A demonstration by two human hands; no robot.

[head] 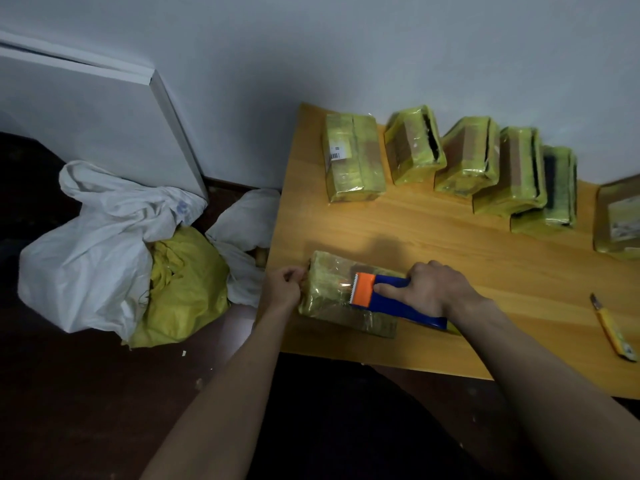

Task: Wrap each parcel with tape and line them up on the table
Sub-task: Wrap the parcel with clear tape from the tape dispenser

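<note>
The right hand (431, 289) is gripping the tape dispenser (391, 296) over the parcel (332, 299) lying at the counter (450, 237) front edge, while the left hand (284, 285) is pinching its left end, probably light, stiff and slick under film.

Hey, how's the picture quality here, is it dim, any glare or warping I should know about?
Head view: dim, bluish light overall; the floor at lower left is nearly black. Wide-angle warping bends the table edge and the row of parcels along the wall. Small glare glints on the tape of the parcel in front, beside the tape dispenser; the far right parcel is soft and cut off.
</note>
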